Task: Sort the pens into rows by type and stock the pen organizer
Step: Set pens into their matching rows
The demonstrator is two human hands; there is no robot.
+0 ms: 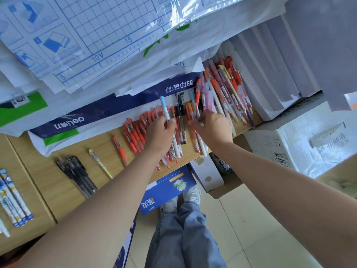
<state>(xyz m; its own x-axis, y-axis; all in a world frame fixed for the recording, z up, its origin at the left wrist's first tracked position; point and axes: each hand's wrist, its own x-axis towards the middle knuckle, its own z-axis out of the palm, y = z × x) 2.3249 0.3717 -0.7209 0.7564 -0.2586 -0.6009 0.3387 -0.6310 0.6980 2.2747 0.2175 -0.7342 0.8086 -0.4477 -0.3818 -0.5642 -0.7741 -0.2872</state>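
**Pen sort: both hands at the mixed pens**

Legible text: "deli", upside down, on the blue-and-white paper pack. "5", "10", "15" and "20" run along the grid sheet. "RIO" is printed on the blue box below the desk. The carton on the right has Chinese characters that cannot be read.

Pens lie on the wooden desk, grouped from left to right:
- blue patterned pens
- black pens
- one yellow pen
- one red pen
- a dense red row
- an unsorted pile of red, purple and yellow barrels at the far right

The left hand is curled round a white pen with a light-blue cap, which stands upright. The right hand has its fingers closed on a fanned bunch of red-capped and pink pens. Two black-capped pens lie between the hands.
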